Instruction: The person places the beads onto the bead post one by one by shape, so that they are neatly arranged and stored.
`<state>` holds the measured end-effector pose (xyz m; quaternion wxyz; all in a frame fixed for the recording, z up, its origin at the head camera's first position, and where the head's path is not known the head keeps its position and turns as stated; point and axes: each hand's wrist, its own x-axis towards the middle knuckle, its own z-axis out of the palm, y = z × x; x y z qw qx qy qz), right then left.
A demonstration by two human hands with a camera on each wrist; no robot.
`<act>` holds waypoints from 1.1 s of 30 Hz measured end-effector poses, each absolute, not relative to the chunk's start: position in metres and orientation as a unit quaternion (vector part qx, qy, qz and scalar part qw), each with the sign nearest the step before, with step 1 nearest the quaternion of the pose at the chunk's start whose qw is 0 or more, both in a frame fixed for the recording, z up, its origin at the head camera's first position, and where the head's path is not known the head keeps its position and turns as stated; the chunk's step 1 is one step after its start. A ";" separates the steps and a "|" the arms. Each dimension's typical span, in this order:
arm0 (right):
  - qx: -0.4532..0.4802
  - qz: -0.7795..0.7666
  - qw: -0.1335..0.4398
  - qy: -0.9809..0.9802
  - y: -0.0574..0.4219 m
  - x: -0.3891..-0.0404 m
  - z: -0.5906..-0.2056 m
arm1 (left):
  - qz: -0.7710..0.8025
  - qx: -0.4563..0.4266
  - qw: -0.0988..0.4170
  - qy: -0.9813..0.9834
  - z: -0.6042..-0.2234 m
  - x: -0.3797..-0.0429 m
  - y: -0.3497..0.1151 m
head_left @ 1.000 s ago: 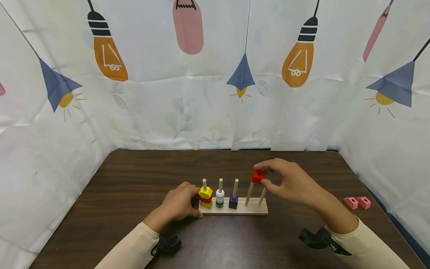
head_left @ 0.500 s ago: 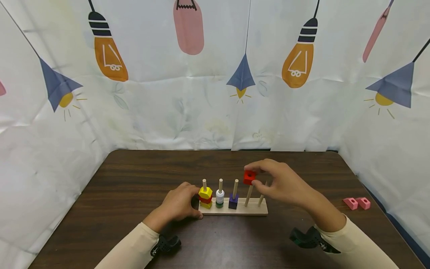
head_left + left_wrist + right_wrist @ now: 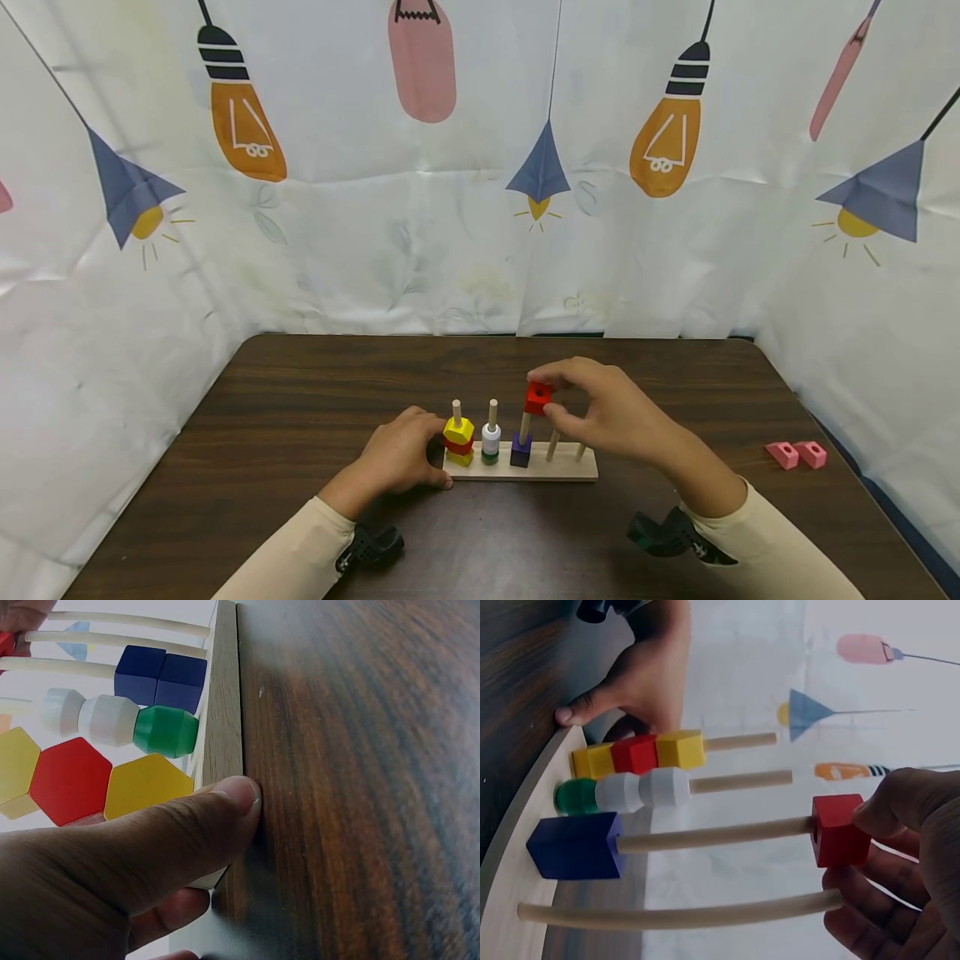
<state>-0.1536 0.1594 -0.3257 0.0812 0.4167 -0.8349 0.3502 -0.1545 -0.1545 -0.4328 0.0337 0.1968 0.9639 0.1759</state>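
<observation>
My left hand (image 3: 401, 450) grips the left end of a wooden peg board (image 3: 564, 472), thumb on its front edge. My right hand (image 3: 611, 412) pinches a red cube bead (image 3: 537, 398) with a hole through it, at the top of the third peg. In the right wrist view that peg's tip meets the red cube bead (image 3: 841, 831); I cannot tell whether it has entered the hole. Dark blue cube beads (image 3: 577, 847) sit low on this peg. Yellow and red hexagonal beads (image 3: 71, 780) fill the first peg. White beads (image 3: 107, 720) and a green bead (image 3: 166, 731) share the second.
The two right-hand pegs (image 3: 553, 446) carry no beads. Two pink beads (image 3: 782, 454) lie at the right side of the dark wooden table (image 3: 322, 383). A white printed curtain (image 3: 337, 250) hangs behind and beside the table.
My right hand has moved left with the red cube bead, from above the fourth peg to the third. The left hand and the board have stayed put.
</observation>
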 end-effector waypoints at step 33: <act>0.285 0.402 0.120 -0.862 0.126 -0.136 -0.370 | 0.171 0.193 0.031 0.966 -0.433 -0.154 -0.155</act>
